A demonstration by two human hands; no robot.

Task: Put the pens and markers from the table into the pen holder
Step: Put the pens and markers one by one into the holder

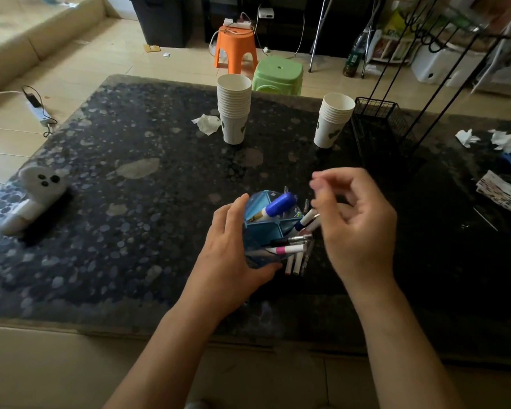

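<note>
A blue see-through pen holder stands on the dark table near its front edge. My left hand grips its left side. Inside it are a thick marker with a blue cap, a pink-banded pen and several white pens leaning to the right. My right hand hovers just right of the holder, fingers loosely curled and blurred, its fingertips close to a white pen sticking out of the holder. Whether it pinches that pen is unclear.
Two stacks of paper cups stand at the back of the table, next to a black wire rack. Crumpled tissues and clutter lie at the right. A white ghost-shaped object lies at the left.
</note>
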